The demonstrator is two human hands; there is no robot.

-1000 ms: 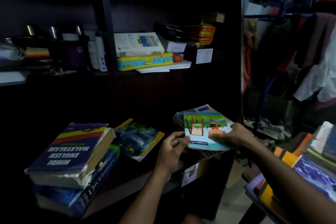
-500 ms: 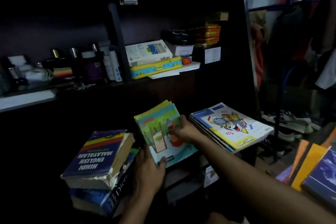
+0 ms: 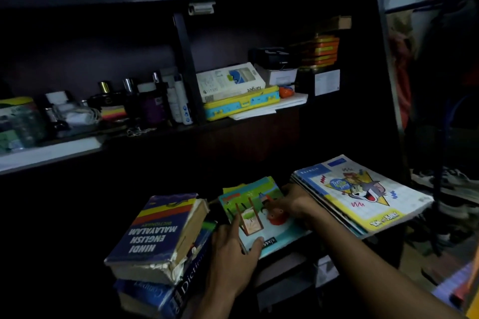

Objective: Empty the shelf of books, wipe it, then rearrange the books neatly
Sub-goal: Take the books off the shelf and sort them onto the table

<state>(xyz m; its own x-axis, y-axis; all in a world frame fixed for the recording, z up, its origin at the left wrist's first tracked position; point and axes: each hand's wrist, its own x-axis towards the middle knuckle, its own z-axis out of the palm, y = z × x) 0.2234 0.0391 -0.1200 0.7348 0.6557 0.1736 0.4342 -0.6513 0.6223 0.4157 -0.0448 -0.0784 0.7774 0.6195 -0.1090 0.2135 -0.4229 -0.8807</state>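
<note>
On the dark lower shelf [image 3: 282, 264] a thin stack of green picture notebooks [image 3: 259, 215] lies in the middle. My left hand [image 3: 233, 256] holds its near left corner, thumb on the cover. My right hand [image 3: 290, 202] rests on the top cover at the stack's right side. To the left a worn Hindi-English-Malayalam dictionary [image 3: 158, 235] sits on a blue dictionary [image 3: 166, 292]. To the right lies a stack of cartoon-cover notebooks [image 3: 363, 199], hanging over the shelf's edge.
The upper shelf [image 3: 155, 132] holds bottles [image 3: 178, 101], a white box [image 3: 230, 83] on a yellow-blue case [image 3: 241, 105], papers and orange boxes [image 3: 321, 49]. Shoes [image 3: 445, 181] and hanging clothes are at the right. More books show at the bottom right corner [image 3: 456, 290].
The green notebooks moved left off the cartoon stack and now lie nearly flat on the shelf between the dictionaries and that stack. Both hands travelled with them.
</note>
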